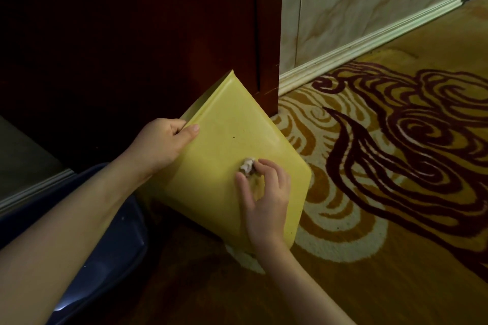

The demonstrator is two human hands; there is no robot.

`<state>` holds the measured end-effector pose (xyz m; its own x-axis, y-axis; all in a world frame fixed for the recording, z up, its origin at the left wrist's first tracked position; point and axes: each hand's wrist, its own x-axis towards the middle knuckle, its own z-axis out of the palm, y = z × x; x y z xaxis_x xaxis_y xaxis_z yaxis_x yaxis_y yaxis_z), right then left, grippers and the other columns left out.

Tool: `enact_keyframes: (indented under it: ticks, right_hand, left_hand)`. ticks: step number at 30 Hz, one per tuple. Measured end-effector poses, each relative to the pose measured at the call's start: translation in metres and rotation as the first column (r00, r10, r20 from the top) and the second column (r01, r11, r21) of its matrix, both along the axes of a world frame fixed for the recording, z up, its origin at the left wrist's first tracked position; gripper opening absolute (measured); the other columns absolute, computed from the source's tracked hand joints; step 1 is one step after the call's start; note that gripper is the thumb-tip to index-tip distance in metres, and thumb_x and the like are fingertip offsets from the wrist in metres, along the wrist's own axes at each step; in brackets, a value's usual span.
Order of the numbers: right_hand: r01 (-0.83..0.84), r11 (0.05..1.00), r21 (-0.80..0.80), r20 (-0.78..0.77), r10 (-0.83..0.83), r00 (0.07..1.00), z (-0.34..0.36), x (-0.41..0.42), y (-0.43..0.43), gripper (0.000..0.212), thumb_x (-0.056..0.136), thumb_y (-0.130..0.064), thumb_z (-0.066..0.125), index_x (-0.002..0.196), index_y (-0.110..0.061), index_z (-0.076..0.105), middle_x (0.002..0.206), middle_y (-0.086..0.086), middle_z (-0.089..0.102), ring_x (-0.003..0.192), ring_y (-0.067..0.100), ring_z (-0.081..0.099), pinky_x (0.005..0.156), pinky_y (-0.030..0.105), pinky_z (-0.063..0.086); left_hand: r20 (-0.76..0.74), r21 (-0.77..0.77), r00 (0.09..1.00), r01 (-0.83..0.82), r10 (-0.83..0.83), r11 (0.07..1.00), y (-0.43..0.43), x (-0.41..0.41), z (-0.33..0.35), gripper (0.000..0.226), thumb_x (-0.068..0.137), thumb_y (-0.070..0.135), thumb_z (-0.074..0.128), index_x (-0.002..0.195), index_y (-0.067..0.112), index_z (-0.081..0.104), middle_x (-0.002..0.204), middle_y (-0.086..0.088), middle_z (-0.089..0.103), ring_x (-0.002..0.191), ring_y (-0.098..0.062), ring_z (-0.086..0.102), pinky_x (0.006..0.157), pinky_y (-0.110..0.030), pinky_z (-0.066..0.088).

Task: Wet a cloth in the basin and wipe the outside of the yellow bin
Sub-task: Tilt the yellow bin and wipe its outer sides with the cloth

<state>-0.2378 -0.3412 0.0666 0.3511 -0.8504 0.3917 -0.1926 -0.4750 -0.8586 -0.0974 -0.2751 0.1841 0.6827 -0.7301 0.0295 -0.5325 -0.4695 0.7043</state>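
Right hand (265,200) pinches wadded cloth (247,165) against tilted yellow bin (224,145); left hand (161,141) clamps bin's edge; dark basin (111,240) just beside bin.

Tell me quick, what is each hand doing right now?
Left hand: closed, gripping the edge of the tilted yellow plastic bin.
Right hand: closed, fingertips pinching a small crumpled whitish cloth against the bin's outer wall.

A dark red wooden cabinet (137,34) stood at the back, its corner post meeting the floor. To its right ran a pale marbled wall panel (369,2) with a cream baseboard (369,39) along its foot. A golden carpet (396,219) with maroon and cream swirls covered the floor.
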Motion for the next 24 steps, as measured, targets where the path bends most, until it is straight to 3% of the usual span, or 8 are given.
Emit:
enact_keyframes:
  ticks: [4,8,11,15,20,24]
  right_hand:
    - [0.033,0.999,0.016,0.029,-0.033,0.999,0.004,0.003,-0.005,0.018,0.082,-0.01,0.068,0.099,-0.009,0.061,0.098,0.002,0.06,0.093,0.013,0.053,0.081,0.027,0.048]
    - [0.061,0.998,0.028,0.144,-0.064,0.987,0.026,0.01,-0.02,0.013,0.084,-0.008,0.066,0.097,-0.011,0.061,0.091,0.0,0.06,0.083,0.007,0.053,0.073,0.015,0.044]
    - [-0.021,0.999,-0.034,0.145,0.026,0.989,0.05,0.033,-0.025,0.015,0.085,-0.006,0.063,0.099,-0.009,0.061,0.094,0.004,0.059,0.087,0.013,0.054,0.075,0.021,0.047]
    - [-0.008,0.989,-0.146,0.114,0.025,0.993,0.043,0.04,-0.028,0.004,0.083,-0.003,0.061,0.086,-0.006,0.061,0.086,0.007,0.055,0.079,0.019,0.052,0.068,0.031,0.048]
    - [0.213,0.976,0.038,-0.059,-0.21,0.976,-0.029,-0.004,-0.061,0.008,0.086,-0.007,0.058,0.085,-0.014,0.059,0.086,-0.004,0.049,0.078,0.013,0.051,0.07,0.034,0.052]
    - [0.39,0.877,0.282,-0.234,-0.331,0.914,-0.08,-0.045,-0.076,0.006,0.09,-0.01,0.055,0.089,-0.013,0.06,0.092,0.004,0.053,0.081,0.017,0.052,0.068,0.029,0.047]
  left_hand:
    - [0.01,0.007,1.0,0.006,-0.006,1.0,-0.001,-0.003,0.001,0.036,0.095,0.028,0.046,0.094,-0.001,0.067,0.09,-0.024,0.069,0.081,-0.034,0.065,0.074,-0.041,0.052]
    - [0.041,0.014,0.999,0.021,-0.022,1.0,-0.004,-0.008,0.002,0.036,0.094,0.028,0.046,0.094,0.0,0.067,0.089,-0.023,0.07,0.079,-0.033,0.065,0.07,-0.039,0.052]
    - [0.074,0.033,0.997,0.035,-0.037,0.999,-0.008,-0.011,0.002,0.038,0.094,0.03,0.046,0.09,-0.002,0.067,0.086,-0.027,0.068,0.078,-0.037,0.064,0.07,-0.044,0.052]
    - [0.063,0.023,0.998,0.027,-0.029,0.999,-0.006,-0.008,-0.001,0.029,0.094,0.03,0.046,0.084,0.013,0.067,0.077,-0.012,0.069,0.071,-0.024,0.065,0.053,-0.027,0.044]
    - [0.024,0.009,1.0,-0.009,0.008,1.0,-0.004,-0.004,-0.005,0.031,0.094,0.031,0.047,0.101,0.009,0.067,0.081,-0.003,0.067,0.075,-0.018,0.063,0.058,-0.025,0.042]
    - [0.014,0.003,1.0,0.017,-0.017,1.0,-0.005,-0.006,-0.005,0.031,0.094,0.03,0.046,0.103,0.008,0.066,0.083,-0.003,0.067,0.077,-0.018,0.063,0.058,-0.025,0.042]
